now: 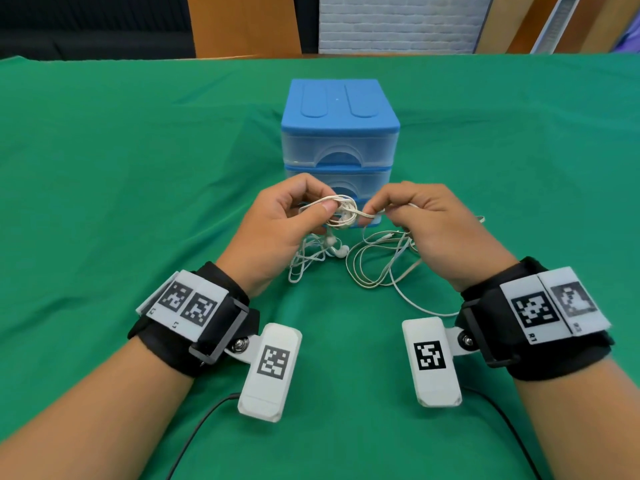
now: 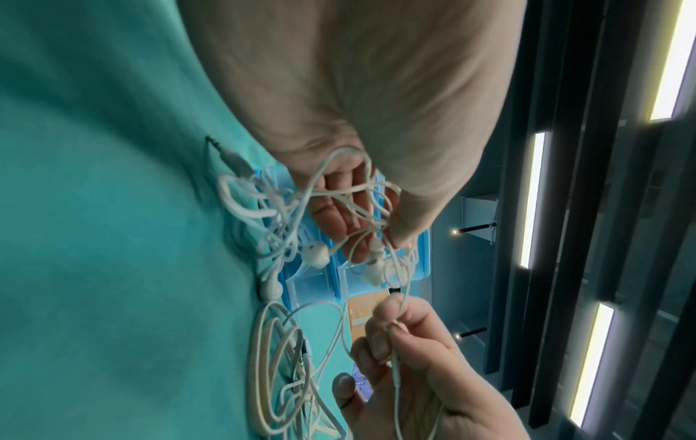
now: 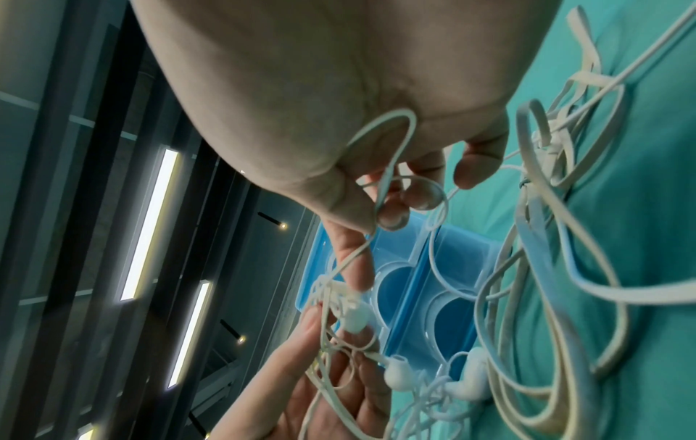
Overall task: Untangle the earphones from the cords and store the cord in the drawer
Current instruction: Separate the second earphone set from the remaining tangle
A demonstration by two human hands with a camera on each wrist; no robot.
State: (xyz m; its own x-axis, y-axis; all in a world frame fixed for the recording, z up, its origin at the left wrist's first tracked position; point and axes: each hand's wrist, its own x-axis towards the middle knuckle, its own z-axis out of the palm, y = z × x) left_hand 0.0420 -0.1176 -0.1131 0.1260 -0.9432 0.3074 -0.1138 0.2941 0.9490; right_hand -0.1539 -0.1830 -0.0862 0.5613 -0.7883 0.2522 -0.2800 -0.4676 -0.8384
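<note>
Both wrists up front; left hand (image 1: 277, 220) pinches the earphones (image 1: 341, 211) knot, right hand (image 1: 433, 223) fingers pinch a strand; tangle's insides unreadable.

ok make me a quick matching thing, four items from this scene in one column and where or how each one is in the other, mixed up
Items:
1. left hand
2. right hand
3. drawer unit
4. flat cord loops

States:
A. lying on the green cloth
B. pinching a strand pulled out of the knot
C. standing behind the hands, visible drawers shut
D. holding the knotted bundle

Pairs: 1-D, 2-B, 3-C, 4-A
</note>
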